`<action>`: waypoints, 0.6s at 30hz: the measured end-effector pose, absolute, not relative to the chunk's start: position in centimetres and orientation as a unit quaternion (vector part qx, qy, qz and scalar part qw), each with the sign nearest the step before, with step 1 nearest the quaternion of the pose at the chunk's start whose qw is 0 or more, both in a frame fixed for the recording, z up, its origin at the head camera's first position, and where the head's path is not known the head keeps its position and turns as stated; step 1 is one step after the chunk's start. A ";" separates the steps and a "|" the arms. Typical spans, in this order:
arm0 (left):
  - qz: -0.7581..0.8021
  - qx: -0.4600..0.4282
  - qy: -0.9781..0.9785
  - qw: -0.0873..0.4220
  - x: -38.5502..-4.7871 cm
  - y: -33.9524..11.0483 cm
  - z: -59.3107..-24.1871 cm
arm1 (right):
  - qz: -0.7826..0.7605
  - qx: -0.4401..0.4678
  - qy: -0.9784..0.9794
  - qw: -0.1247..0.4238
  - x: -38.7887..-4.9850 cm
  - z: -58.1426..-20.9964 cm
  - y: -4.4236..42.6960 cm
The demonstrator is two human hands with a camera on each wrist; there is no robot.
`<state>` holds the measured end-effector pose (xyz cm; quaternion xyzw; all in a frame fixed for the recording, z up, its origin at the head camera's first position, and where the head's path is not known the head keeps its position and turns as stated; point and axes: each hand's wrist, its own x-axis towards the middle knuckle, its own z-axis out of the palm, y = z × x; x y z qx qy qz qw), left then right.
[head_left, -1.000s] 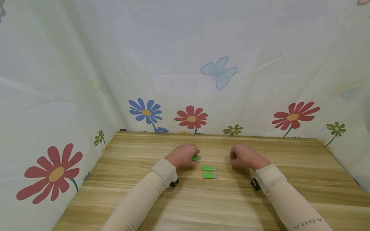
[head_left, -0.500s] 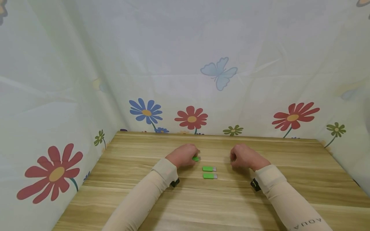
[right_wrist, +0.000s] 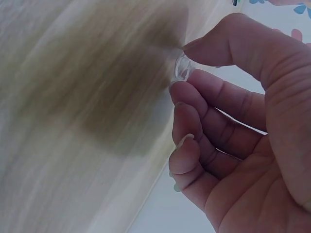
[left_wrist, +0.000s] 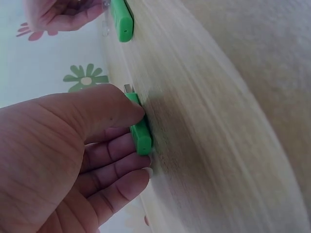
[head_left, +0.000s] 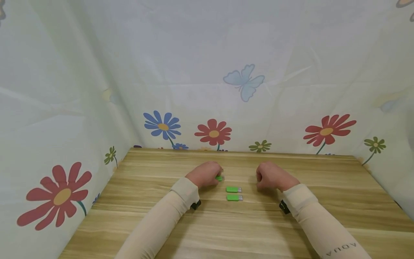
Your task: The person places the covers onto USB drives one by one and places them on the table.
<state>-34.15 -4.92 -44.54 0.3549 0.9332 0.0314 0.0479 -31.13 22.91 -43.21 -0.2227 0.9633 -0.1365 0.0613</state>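
My left hand (head_left: 206, 174) is low over the table, left of centre. Between its thumb and curled fingers it pinches a green USB stick (left_wrist: 141, 128), whose metal plug points away from the palm in the left wrist view. Two more green USB sticks, a farther one (head_left: 232, 189) and a nearer one (head_left: 233, 197), lie parallel on the wood with plugs to the right. My right hand (head_left: 275, 176) is opposite, right of them. Its thumb and forefinger pinch a small clear plastic cap (right_wrist: 182, 68); in the head view the cap is hidden by the hand.
The wood-grain table (head_left: 239, 230) ends at a pale curtain (head_left: 194, 72) with printed flowers and a butterfly. Another small plug end (head_left: 221, 170) shows beside the left fingertips, its body hidden by the hand.
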 end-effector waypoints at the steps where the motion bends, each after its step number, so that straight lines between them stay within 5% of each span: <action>1: 0.034 0.356 0.933 0.047 -34.2 -4.9 -44.6 | -0.135 -0.222 0.964 0.062 -31.2 -43.2 22.9; 18: 0.037 0.375 0.926 0.031 -34.6 -5.3 -45.4 | -0.147 -0.239 0.959 0.040 -30.9 -43.3 22.8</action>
